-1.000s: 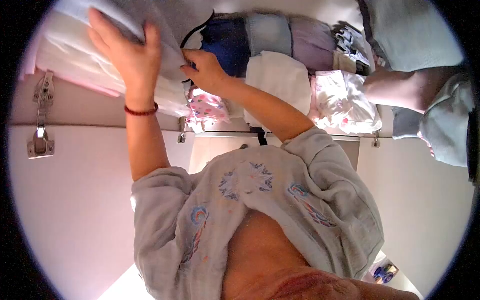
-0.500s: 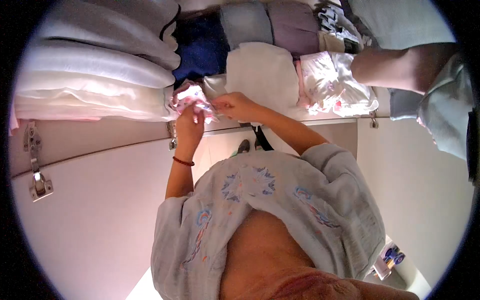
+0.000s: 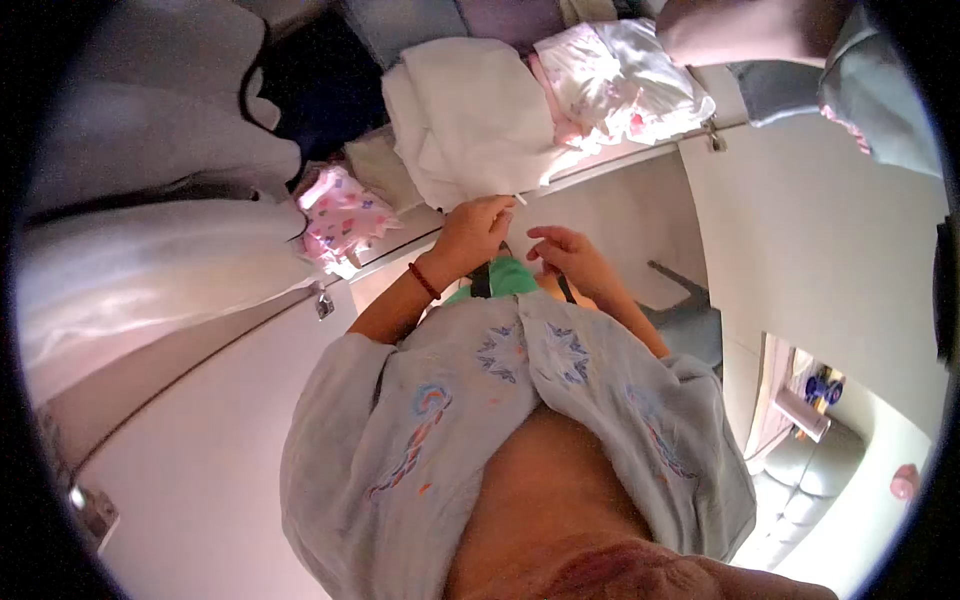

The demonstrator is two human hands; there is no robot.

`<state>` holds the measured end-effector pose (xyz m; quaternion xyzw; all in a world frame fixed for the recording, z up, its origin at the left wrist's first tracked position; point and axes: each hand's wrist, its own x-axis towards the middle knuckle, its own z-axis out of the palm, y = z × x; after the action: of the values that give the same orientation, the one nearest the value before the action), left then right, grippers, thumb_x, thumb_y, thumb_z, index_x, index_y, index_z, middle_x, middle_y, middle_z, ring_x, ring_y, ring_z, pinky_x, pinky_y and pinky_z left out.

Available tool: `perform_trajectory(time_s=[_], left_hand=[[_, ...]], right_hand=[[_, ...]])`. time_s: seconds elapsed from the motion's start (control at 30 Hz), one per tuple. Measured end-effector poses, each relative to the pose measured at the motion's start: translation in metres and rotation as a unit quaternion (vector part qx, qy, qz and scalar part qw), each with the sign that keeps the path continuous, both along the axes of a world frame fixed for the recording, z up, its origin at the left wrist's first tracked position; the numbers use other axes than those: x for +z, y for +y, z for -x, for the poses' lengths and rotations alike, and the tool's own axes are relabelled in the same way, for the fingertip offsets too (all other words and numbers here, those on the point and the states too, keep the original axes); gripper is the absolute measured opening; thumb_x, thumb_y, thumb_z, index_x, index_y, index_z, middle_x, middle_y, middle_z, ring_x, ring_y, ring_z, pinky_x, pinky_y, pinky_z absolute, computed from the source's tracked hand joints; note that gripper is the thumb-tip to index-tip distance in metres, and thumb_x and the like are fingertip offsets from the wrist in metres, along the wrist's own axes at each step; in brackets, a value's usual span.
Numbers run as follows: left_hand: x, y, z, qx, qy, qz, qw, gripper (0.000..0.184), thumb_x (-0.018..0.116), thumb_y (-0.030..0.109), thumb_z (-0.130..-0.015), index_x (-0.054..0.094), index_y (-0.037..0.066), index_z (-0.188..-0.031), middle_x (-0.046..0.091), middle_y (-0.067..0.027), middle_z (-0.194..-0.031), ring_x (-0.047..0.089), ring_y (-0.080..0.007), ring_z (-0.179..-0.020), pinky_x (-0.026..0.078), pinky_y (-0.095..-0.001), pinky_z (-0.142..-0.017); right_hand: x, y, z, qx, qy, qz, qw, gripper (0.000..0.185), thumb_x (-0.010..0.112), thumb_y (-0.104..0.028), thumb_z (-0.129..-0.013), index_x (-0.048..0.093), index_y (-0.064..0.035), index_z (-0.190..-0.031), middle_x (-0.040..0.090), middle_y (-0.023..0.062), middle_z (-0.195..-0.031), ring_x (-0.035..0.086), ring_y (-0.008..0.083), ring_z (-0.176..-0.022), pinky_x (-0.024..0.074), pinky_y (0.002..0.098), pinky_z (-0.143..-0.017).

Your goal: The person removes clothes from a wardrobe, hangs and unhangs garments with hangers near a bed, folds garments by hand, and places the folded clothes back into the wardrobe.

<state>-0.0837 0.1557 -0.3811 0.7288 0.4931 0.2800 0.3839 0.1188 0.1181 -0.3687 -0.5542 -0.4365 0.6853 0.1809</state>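
- Left hand point(image 3: 475, 237): fingers bent together at the near edge of the folded white cloth point(image 3: 470, 120); cannot tell if they grip it.
- Right hand point(image 3: 575, 262): open, fingers loosely parted, just right of the left.
- Folded white cloth: on the shelf point(image 3: 410, 228), between pink patterned cloth point(image 3: 343, 212) and white floral cloth point(image 3: 585, 70).

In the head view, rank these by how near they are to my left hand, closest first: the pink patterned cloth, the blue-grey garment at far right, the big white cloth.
From the left hand:
1. Big white cloth: just beyond the fingers.
2. Pink patterned cloth: to the left.
3. Blue-grey garment: far right edge.
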Motion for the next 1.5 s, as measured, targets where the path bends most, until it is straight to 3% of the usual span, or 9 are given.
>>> perform_trajectory(time_s=[0.53,0.77,0.87,0.93,1.13,1.2,1.27,1.3,1.5], left_hand=[[-0.041,-0.097,-0.070,-0.248,0.052,0.102,0.962,0.022,0.050,0.015,-0.083,0.061,0.003,-0.098,0.062,-0.0191,-0.087,0.059,-0.0370,-0.080,0.047,-0.0433,-0.070],[-0.067,-0.205,-0.164,-0.301,0.046,0.063,0.950,0.019,0.049,0.017,-0.082,0.061,0.005,-0.090,0.062,-0.0179,-0.084,0.058,-0.0381,-0.080,0.046,-0.0454,-0.071],[-0.074,-0.272,-0.199,-0.388,0.007,-0.118,0.914,0.023,0.049,0.019,-0.083,0.061,0.005,-0.098,0.063,-0.0179,-0.093,0.060,-0.0358,-0.085,0.047,-0.0448,-0.072],[-0.064,-0.308,-0.225,-0.446,0.005,0.115,0.887,0.024,0.051,0.020,-0.082,0.062,0.007,-0.099,0.063,-0.0179,-0.093,0.060,-0.0350,-0.085,0.047,-0.0455,-0.071],[-0.103,-0.363,-0.255,-0.617,0.056,0.030,0.784,0.022,0.054,0.021,-0.081,0.061,0.006,-0.095,0.063,-0.0157,-0.090,0.060,-0.0345,-0.083,0.047,-0.0450,-0.068],[-0.062,-0.375,-0.276,-0.680,0.031,0.059,0.730,0.022,0.055,0.018,-0.082,0.061,0.005,-0.098,0.064,-0.0152,-0.090,0.062,-0.0328,-0.079,0.049,-0.0401,-0.068],[-0.063,-0.366,-0.262,-0.590,0.005,0.151,0.793,0.023,0.057,0.014,-0.084,0.061,0.004,-0.104,0.065,-0.0132,-0.088,0.063,-0.0258,-0.075,0.051,-0.0321,-0.067],[-0.065,-0.387,-0.276,-0.677,0.022,0.173,0.715,0.024,0.058,0.014,-0.085,0.060,0.003,-0.106,0.065,-0.0114,-0.086,0.063,-0.0207,-0.073,0.050,-0.0289,-0.067],[-0.067,-0.378,-0.281,-0.702,0.074,0.239,0.667,0.026,0.058,0.018,-0.088,0.060,0.001,-0.107,0.064,-0.0071,-0.083,0.059,-0.0112,-0.072,0.049,-0.0254,-0.067]], right_hand=[[-0.013,-0.166,-0.056,-0.205,0.069,-0.006,0.976,0.032,0.054,-0.011,-0.087,0.052,0.0001,-0.117,0.064,0.0090,-0.089,0.053,0.0090,-0.061,0.0432,0.0217,-0.057],[-0.024,-0.309,-0.129,-0.324,0.111,0.010,0.939,0.034,0.051,-0.010,-0.089,0.050,0.0010,-0.120,0.064,0.0115,-0.091,0.054,0.0104,-0.062,0.0431,0.0217,-0.056],[-0.038,-0.378,-0.158,-0.364,0.135,0.019,0.921,0.036,0.050,-0.011,-0.088,0.048,0.0031,-0.122,0.064,0.0123,-0.091,0.053,0.0108,-0.062,0.0431,0.0222,-0.056],[-0.034,-0.415,-0.170,-0.398,0.139,0.024,0.906,0.037,0.050,-0.012,-0.088,0.047,0.0036,-0.122,0.064,0.0128,-0.091,0.053,0.0109,-0.061,0.0428,0.0223,-0.055],[-0.023,-0.494,-0.176,-0.506,0.134,0.026,0.852,0.037,0.050,-0.012,-0.087,0.047,0.0042,-0.120,0.063,0.0126,-0.089,0.049,0.0106,-0.060,0.0408,0.0225,-0.054],[-0.016,-0.535,-0.144,-0.634,0.144,0.004,0.760,0.032,0.051,-0.014,-0.089,0.051,0.0005,-0.118,0.063,0.0098,-0.086,0.051,0.0098,-0.060,0.0408,0.0207,-0.054],[-0.001,-0.512,-0.147,-0.576,0.088,-0.017,0.812,0.031,0.052,-0.014,-0.088,0.054,0.0012,-0.115,0.063,0.0060,-0.083,0.049,0.0090,-0.063,0.0411,0.0220,-0.056],[0.003,-0.548,-0.113,-0.685,0.080,-0.019,0.724,0.031,0.054,-0.014,-0.086,0.057,0.0009,-0.113,0.064,0.0045,-0.082,0.049,0.0088,-0.063,0.0415,0.0222,-0.056],[-0.006,-0.552,-0.090,-0.703,0.089,0.019,0.706,0.030,0.055,-0.010,-0.083,0.057,0.0010,-0.111,0.064,0.0058,-0.081,0.050,0.0093,-0.058,0.0412,0.0226,-0.052]])
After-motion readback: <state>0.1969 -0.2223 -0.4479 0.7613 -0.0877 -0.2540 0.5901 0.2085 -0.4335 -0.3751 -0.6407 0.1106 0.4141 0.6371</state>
